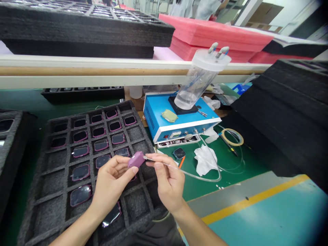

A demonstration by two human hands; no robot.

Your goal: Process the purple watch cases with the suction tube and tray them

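My left hand [110, 179] grips a small purple watch case [136, 159] between thumb and fingers, above a black foam tray [50, 184]. Pinched in my right hand [171, 181] is a thin suction pen [151, 159] with a pale tip, which meets or nearly meets the right end of the case. From the pen a clear hose [202, 178] loops back towards the front of a blue box [159, 116]. Several purple-rimmed watch faces [80, 195] lie in the tray's compartments below my hands, while other compartments hold nothing. My hands hide part of the tray.
On the blue box stand a tilted-looking clear cylinder [196, 80] and a yellow-green case [169, 115]. A dark watch case [179, 153], white tissue [205, 160] and tape roll [232, 137] lie on the green mat. Black foam stacks [276, 112] rise at right; a shelf [102, 81] crosses behind.
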